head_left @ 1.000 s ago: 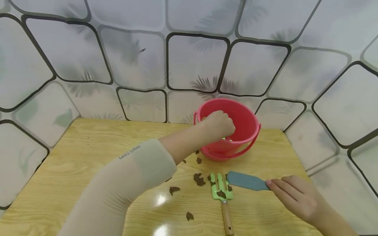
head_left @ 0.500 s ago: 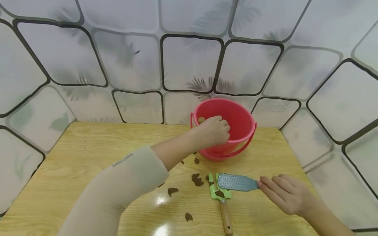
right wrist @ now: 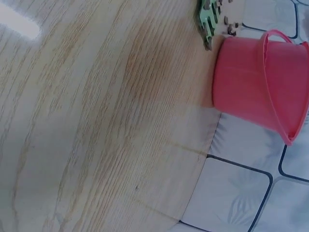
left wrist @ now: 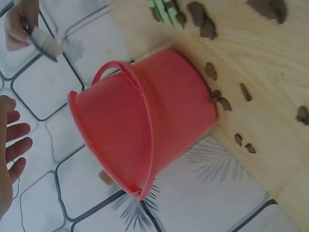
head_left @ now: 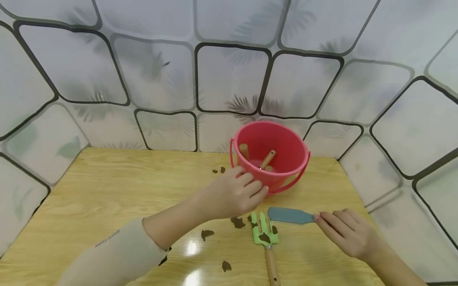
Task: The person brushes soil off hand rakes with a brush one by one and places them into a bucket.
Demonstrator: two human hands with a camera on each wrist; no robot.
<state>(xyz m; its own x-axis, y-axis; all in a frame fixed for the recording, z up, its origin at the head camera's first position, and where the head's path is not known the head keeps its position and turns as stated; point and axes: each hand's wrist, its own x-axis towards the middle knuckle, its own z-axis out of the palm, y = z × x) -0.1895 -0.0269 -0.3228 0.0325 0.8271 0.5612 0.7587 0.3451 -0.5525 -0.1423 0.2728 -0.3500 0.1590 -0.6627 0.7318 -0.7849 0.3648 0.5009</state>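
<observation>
Pinching a flat, round-ended blue tool [head_left: 291, 215]: right grip [head_left: 347, 233].

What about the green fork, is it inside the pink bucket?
No, the green fork lies on the wooden table, outside the pink bucket.

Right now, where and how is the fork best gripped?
The fork is probably best taken by its handle, from the near side: the handle points toward the person, while brown bits lie on the green head. The left hand looks free; the right hand holds the blue tool.
</observation>
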